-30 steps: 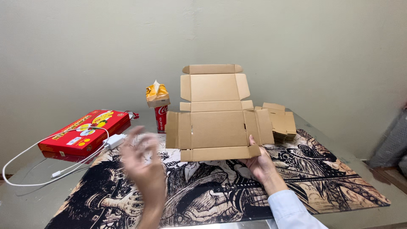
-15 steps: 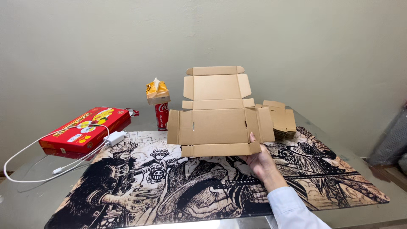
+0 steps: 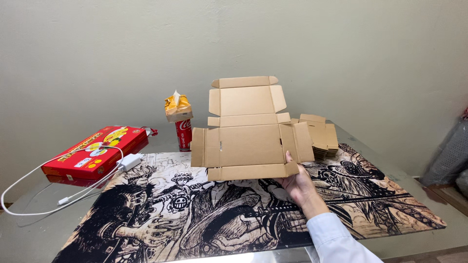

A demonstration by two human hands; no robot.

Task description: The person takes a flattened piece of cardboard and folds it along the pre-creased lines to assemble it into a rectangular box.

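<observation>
Corrugated flat box blank (image 3: pixel 251 131), right hand (image 3: pixel 300 185) gripping corner.

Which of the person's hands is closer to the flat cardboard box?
Right. The right hand grips the flat cardboard box at its lower right corner. The left hand is out of view.

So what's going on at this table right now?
A person's right hand holds an unfolded flat cardboard box blank up by its lower right corner, above a black-and-white illustrated mat. The left hand is out of view. More flat cardboard blanks are stacked behind. To the left are a red can with a small packet on top, a red box and a white charger with its cable.
</observation>
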